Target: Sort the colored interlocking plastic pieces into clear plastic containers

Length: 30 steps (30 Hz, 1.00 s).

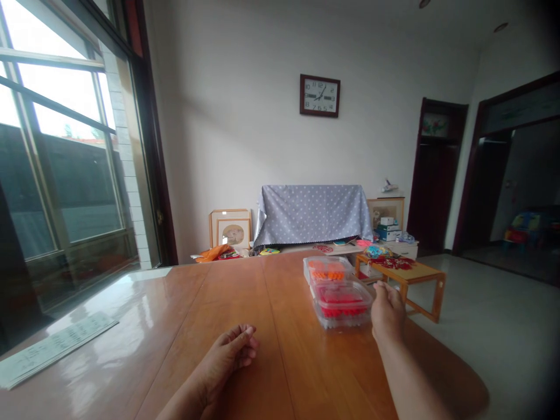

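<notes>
My left hand (pixel 230 353) hangs just over the front middle of the wooden table, thumb pressed to curled fingers. Whether something small is in that pinch I cannot make out. My right hand (pixel 388 309) is closed too, at the right side of a clear plastic box (pixel 343 303) with bright red pieces inside. Its fingertips are close to the box's right edge; contact is unclear, and what they hold, if anything, is hidden. Just behind stands a second clear box (pixel 327 269) with orange pieces.
The brown wooden table (pixel 227 297) has a rounded right end. A stack of printed sheets (pixel 56 347) lies at its left. Beyond are a small wooden stool-like table (pixel 406 274) with a colourful bundle, a cloth-covered object (pixel 312 216), and framed pictures (pixel 233 232).
</notes>
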Each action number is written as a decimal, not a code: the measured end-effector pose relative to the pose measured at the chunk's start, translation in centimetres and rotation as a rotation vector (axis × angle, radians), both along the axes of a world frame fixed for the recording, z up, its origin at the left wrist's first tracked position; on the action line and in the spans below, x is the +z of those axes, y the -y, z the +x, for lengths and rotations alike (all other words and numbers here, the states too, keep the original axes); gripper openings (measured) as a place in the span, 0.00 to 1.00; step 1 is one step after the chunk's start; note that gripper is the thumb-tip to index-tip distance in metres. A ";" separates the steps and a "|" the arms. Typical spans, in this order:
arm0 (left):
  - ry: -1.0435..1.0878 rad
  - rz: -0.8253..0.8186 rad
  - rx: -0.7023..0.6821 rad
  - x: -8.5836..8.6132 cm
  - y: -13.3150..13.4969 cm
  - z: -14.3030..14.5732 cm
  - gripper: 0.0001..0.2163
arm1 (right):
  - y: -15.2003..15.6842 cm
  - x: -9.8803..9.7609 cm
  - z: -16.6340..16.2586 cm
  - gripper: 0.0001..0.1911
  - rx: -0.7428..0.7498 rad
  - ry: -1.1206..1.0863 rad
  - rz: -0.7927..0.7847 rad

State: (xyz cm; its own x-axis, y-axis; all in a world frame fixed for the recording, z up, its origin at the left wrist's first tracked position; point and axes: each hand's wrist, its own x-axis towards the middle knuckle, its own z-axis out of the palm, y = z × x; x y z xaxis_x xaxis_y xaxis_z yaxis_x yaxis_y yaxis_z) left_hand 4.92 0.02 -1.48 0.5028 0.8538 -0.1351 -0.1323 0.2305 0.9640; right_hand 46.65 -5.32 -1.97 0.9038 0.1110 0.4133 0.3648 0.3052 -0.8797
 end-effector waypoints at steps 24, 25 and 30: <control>0.053 0.084 -0.088 3.8 -8.0 21.8 0.44 | -1.6 1.3 5.3 0.34 0.238 0.152 -0.296; 0.056 0.090 -0.103 4.0 -8.1 22.4 0.43 | -1.6 1.3 5.2 0.34 0.228 0.168 -0.314; 0.058 0.143 -0.143 4.0 -7.8 23.7 0.38 | -1.6 1.5 4.8 0.33 0.219 0.211 -0.391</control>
